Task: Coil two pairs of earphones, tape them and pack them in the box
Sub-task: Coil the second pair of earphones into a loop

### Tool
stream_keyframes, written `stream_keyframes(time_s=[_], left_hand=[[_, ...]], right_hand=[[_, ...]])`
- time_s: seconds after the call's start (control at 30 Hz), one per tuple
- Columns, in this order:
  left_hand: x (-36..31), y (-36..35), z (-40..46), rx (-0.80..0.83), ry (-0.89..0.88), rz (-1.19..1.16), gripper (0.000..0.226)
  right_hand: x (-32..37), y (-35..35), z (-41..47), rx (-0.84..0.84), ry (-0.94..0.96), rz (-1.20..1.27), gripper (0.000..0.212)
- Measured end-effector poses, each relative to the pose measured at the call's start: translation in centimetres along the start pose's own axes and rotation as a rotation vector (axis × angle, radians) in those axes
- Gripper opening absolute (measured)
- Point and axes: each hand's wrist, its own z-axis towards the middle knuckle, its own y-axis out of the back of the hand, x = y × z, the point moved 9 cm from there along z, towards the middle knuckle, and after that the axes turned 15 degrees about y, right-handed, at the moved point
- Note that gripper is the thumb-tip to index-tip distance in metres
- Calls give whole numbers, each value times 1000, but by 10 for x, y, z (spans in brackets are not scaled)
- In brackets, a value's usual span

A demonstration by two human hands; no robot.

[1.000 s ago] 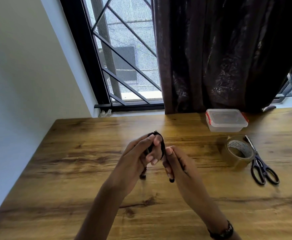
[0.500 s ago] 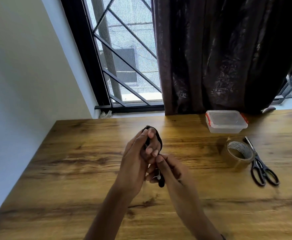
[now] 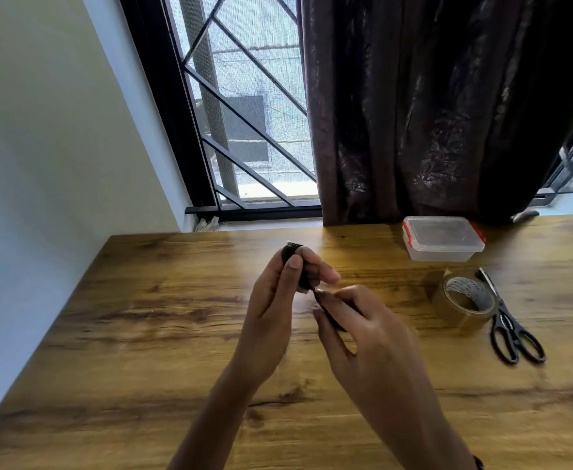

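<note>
Black earphones (image 3: 300,266) sit coiled above the table (image 3: 142,334). A lidded clear box (image 3: 442,237) stands beside brown tape (image 3: 464,308).

Home: curtain (image 3: 431,106), barred window (image 3: 244,113)

I saw my left hand (image 3: 271,300) raised, fingers (image 3: 315,271) curled; my right hand (image 3: 369,340) sat just beside it, fingertips pinched together, both forearms angled inward.

Wooden table (image 3: 115,334) against a pale wall (image 3: 40,130); barred window (image 3: 244,113) bright; dark curtain (image 3: 431,96) beside it.
</note>
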Motion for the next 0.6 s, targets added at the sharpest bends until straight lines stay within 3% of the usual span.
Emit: stream_keyframes(time_s=[0.1,0.23,0.33,0.43,0.6], left_hand=[[3,1,2,-14,23,-28,28],[10,1,2,14,108,-178,27],[15,6,1,-20,178,-376,28],[16,6,0,-12,221,-559,24],[3,4,1,50,164,-700,26]], right_hand=[[6,8,4,-34,93,-62,24],[9,4,8,-57,108,56,25],[6,-2,5,-55,-17,238,27],[0,-12,-7,-114,-256,606,25],[-6,-21,-14,-260,-466,912,15]])
